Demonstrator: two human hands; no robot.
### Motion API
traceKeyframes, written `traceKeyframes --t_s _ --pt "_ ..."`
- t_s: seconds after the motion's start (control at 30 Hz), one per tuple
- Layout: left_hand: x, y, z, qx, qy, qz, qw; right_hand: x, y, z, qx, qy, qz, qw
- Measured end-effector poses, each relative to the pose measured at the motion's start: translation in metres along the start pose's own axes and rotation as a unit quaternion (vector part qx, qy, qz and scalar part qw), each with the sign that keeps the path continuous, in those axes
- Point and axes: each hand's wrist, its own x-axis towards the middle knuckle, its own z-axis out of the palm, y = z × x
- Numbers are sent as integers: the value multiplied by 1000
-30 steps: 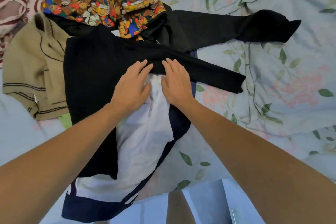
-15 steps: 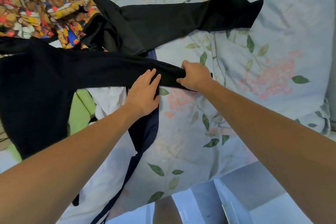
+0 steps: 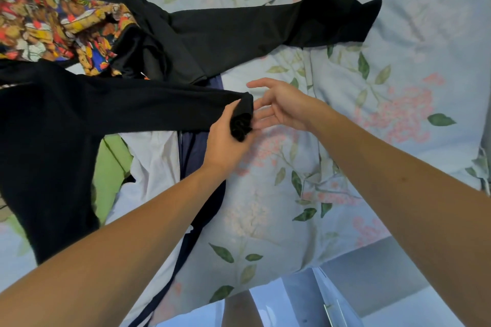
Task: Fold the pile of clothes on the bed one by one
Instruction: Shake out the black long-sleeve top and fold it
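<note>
A black long-sleeved top [image 3: 61, 125] lies over the pile at the left, one sleeve stretched to the right. My left hand [image 3: 225, 141] grips the bunched cuff [image 3: 241, 122] of that sleeve. My right hand [image 3: 281, 106] hovers just right of the cuff with fingers straight and spread, holding nothing. Under the top lie a white and navy garment [image 3: 159, 162] and a green one [image 3: 111, 167]. A second black garment [image 3: 239, 34] with a long sleeve lies behind, next to a colourful bear-print cloth [image 3: 47, 24].
The bed carries a pale blue floral sheet [image 3: 372, 114], bare to the right of the pile. The bed's edge and a light floor [image 3: 372, 287] show at the bottom right.
My right hand has let go of the sleeve end and spread its fingers. My left hand has moved right and taken hold of the cuff.
</note>
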Motion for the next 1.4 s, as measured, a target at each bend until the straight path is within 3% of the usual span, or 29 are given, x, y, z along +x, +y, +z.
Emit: traceKeyframes --t_s 0.1,0.17,0.23,0.33,0.47,0.57,0.67,0.77,0.9,1.03,1.1,1.17,1.27,1.33,1.4 --pt "-1 12 -11 -51 82 -28 995 4 1 9 -172 38 -79 981" --pt "-2 13 -24 -21 102 -34 994 12 3 14 -365 86 -154 914" --pt "-5 9 -40 -33 104 -50 993 22 5 22 -478 94 -189 853" --pt "-13 8 -67 -114 103 -83 985 26 0 44 -513 87 -218 826" --pt "-24 4 -106 -149 137 -80 976 28 -9 79 -470 62 -234 849" --pt "-29 -4 -144 -111 190 -73 973 33 -12 104 -447 51 -241 860" --pt "-25 -16 -181 -64 229 -104 966 43 -12 111 -523 80 -202 824" --pt "-9 -31 -201 8 207 -120 971 55 -4 113 -533 149 -191 811" --pt "1 -33 -201 112 222 -63 967 59 7 122 -438 234 -153 855" --pt "-11 -33 -190 249 241 50 937 55 14 133 -313 238 -94 915" --pt "-21 -33 -178 305 170 136 927 52 14 135 -250 240 -94 933" --pt "-30 -32 -163 333 65 154 928 44 8 140 -186 238 -100 948" --pt "-34 -23 -147 265 -2 88 960 29 -2 156 -91 179 -116 973" --pt "-32 -13 -145 143 40 59 987 17 -11 166 -13 71 -122 990" --pt "-31 -4 -153 45 107 36 993 13 -18 172 0 22 -118 993"
